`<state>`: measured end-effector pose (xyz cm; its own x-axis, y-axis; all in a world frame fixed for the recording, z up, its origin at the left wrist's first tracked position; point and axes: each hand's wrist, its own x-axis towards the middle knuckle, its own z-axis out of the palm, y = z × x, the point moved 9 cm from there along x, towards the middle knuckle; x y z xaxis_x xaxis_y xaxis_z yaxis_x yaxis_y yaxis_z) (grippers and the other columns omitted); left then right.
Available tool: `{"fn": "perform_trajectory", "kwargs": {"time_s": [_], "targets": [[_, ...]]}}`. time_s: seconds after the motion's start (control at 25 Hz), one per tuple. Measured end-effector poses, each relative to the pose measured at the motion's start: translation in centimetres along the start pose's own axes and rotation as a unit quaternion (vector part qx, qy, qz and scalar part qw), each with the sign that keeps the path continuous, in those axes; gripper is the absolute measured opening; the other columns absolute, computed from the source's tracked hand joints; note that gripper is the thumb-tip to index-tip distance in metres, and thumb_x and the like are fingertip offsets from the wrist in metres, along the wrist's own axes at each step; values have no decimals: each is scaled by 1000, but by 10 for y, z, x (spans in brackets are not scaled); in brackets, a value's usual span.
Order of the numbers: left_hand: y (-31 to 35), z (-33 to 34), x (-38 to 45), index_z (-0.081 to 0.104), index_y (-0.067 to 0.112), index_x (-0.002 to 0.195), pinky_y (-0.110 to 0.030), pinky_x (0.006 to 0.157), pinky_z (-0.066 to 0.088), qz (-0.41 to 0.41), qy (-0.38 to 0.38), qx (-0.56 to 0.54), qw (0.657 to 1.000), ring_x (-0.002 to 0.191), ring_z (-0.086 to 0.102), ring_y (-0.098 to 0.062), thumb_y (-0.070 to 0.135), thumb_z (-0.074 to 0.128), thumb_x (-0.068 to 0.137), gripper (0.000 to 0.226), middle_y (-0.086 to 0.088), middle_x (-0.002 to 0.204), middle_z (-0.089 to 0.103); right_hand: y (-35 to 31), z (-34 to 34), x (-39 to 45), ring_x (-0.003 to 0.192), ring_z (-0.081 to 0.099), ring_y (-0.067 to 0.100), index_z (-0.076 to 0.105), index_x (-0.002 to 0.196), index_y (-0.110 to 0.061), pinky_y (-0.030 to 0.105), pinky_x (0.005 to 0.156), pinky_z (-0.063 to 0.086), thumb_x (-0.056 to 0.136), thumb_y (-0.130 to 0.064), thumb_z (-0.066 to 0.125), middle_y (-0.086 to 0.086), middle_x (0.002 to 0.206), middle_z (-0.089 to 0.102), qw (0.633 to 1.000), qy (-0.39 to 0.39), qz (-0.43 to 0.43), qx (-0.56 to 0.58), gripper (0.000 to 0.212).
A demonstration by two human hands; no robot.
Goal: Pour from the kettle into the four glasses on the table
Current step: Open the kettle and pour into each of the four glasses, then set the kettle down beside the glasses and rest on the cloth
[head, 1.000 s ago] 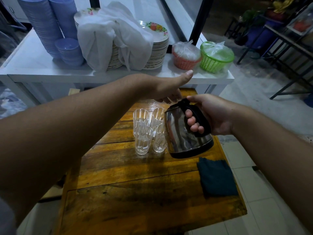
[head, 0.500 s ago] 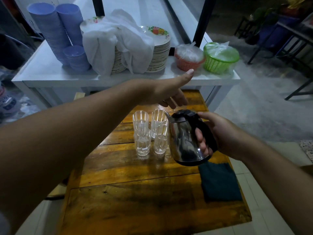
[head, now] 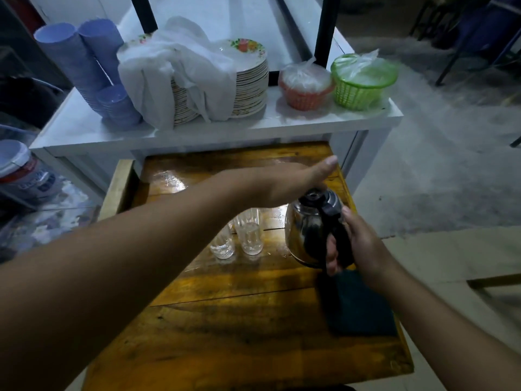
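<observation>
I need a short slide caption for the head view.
Right hand holds steel kettle upright beside glasses; left hand rests open above its lid.

The near half of the wooden surface (head: pixel 225 334) lies bare, open to approach from 6 o'clock. A dark cloth (head: pixel 363 306) fills its 4 o'clock edge. At centre the glasses (head: pixel 239 238) cluster, the left forearm (head: pixel 169 235) crossing above them, the kettle (head: pixel 307 232) just beside at 3 o'clock. A white shelf (head: pixel 253 128) overhangs 12 o'clock.

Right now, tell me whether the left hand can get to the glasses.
Probably yes. The left hand is open and holds nothing, above and just behind the glasses; the kettle, in the right hand, stands to their right, not between.
</observation>
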<state>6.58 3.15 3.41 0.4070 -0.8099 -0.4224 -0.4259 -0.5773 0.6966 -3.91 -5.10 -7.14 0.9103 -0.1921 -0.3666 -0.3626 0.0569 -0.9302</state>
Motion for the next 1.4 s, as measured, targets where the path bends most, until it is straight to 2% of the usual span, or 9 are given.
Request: {"fn": "perform_trajectory", "kwargs": {"time_s": [0.2,0.36,0.52,0.64,0.8,1.04,1.16,1.28,1.4], "targets": [[13,63,47,31,19,150,-47,116,22,-7,-47,68,997,145,27,-26,61,12,95,72,-10,158,32,54,-42,15,50,58,32,59,95,16,38,55,44,109,-54,26,16,59,60,995,74,15,61,78],[10,88,85,19,23,154,-49,119,10,0,-45,141,989,151,6,-23,62,16,95,71,-5,165,10,76,-64,32,51,59,31,62,90,15,34,51,44,108,-57,25,11,56,59,992,84,16,98,83],[-2,102,103,7,26,155,-36,114,2,2,-26,202,979,151,-3,-17,62,19,95,71,2,165,0,95,-73,45,52,62,34,64,73,10,33,50,46,108,-55,22,13,54,60,992,76,7,98,84],[-3,109,108,8,25,155,-33,115,0,25,-2,227,974,151,-4,-14,60,19,96,70,3,165,1,112,-78,52,58,65,39,65,64,6,39,58,54,107,-52,18,16,53,65,995,61,-1,85,86],[-2,119,112,8,24,155,-29,114,-3,30,-5,260,965,150,-7,-12,58,19,97,69,3,165,1,135,-84,57,81,70,41,73,83,-3,56,83,57,102,-59,27,15,69,74,995,49,16,89,76],[-3,120,114,4,23,155,-36,116,0,24,-1,272,962,150,-10,-14,59,21,95,72,3,165,-4,131,-89,54,91,76,33,78,105,-13,49,80,60,103,-62,34,12,86,81,994,67,37,79,65],[0,119,114,12,20,155,-40,116,10,23,20,277,960,151,-4,-18,57,26,95,71,1,166,3,125,-97,35,89,78,21,80,91,-24,38,77,60,100,-63,47,3,88,83,981,164,68,78,52],[7,112,113,28,20,151,-41,114,17,28,77,217,973,150,5,-19,54,31,96,65,1,164,13,119,-112,2,79,69,19,74,85,-20,32,64,52,99,-57,57,4,81,74,955,294,34,10,43],[-13,110,75,34,26,148,-40,115,18,43,202,80,975,149,12,-13,50,37,96,57,5,162,21,128,-109,-24,83,64,24,61,84,-32,33,64,44,104,-43,53,0,84,66,953,286,-21,-98,24]]}}
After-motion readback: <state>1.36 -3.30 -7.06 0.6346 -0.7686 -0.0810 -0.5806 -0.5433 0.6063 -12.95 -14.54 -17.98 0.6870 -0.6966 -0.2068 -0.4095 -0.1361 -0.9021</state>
